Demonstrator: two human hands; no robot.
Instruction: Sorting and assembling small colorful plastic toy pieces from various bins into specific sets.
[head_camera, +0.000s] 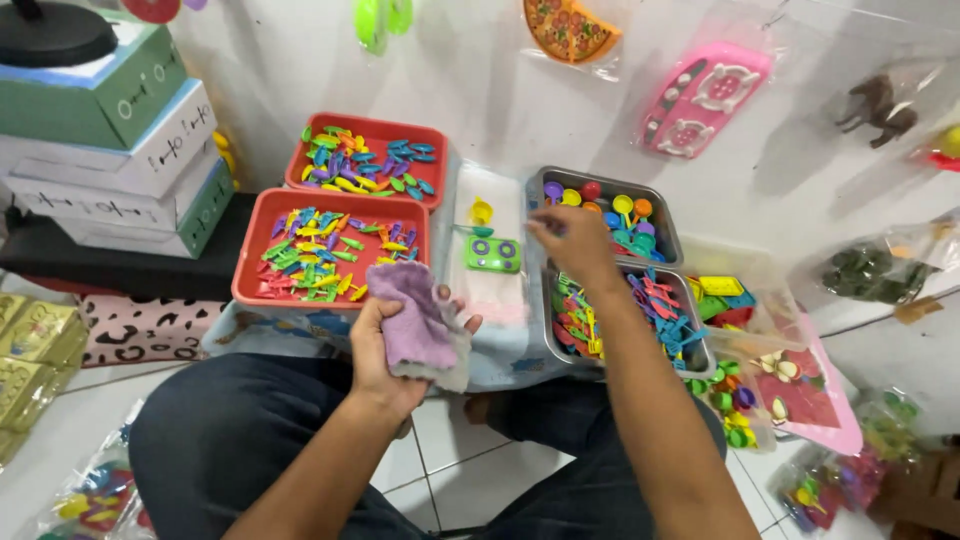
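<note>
My left hand (385, 352) holds a lilac cloth (418, 318) together with a clear plastic bag, in front of a low covered stand. My right hand (572, 242) reaches over the far metal tray (668, 222) of round coloured toy pans, fingers pinched together; whether it holds a piece I cannot tell. A near metal tray (700, 352) below it holds small coloured toy utensils. A green toy stove (493, 254) and a yellow toy piece (481, 212) lie on the white surface between the trays.
Two red trays (262, 232) (372, 126) of coloured toy utensils sit at left. Stacked boxes (120, 150) stand far left. Clear tubs and bags of toys (745, 385) lie at right. Packaged toys hang on the white wall (700, 95). My knees are on a tiled floor.
</note>
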